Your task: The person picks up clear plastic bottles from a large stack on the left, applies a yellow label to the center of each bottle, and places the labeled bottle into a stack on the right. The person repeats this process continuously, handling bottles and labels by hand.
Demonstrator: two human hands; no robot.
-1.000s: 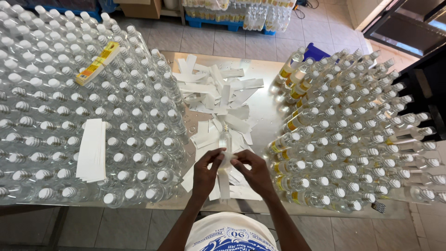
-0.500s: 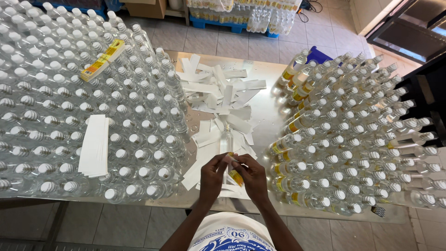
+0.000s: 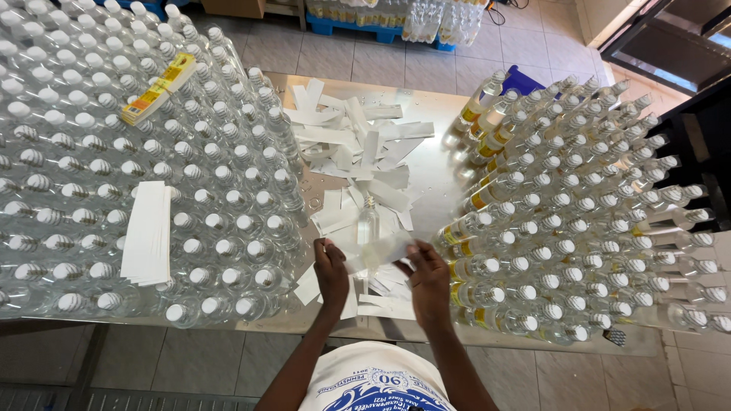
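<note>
My left hand (image 3: 332, 272) and my right hand (image 3: 428, 278) are held apart over the table's near edge. Each pinches one end of a white paper strip (image 3: 378, 252) stretched between them. A small clear bottle (image 3: 368, 222) with a white cap stands upright just behind the strip. The strip crosses the bottle's lower part, and I cannot tell whether it touches the bottle. Loose white paper strips (image 3: 354, 141) lie scattered over the metal table (image 3: 434, 179) beyond the bottle.
Several clear white-capped bottles (image 3: 91, 167) crowd the left side, with a stack of white strips (image 3: 148, 232) and a yellow label stack (image 3: 158, 89) lying on top of them. Bottles with yellow labels (image 3: 579, 221) fill the right. Bottle packs (image 3: 434, 19) stand on the tiled floor.
My hands were pressed together around a small yellowish piece near the table edge. They have now spread apart, with the white strip stretched between them in front of the bottle.
</note>
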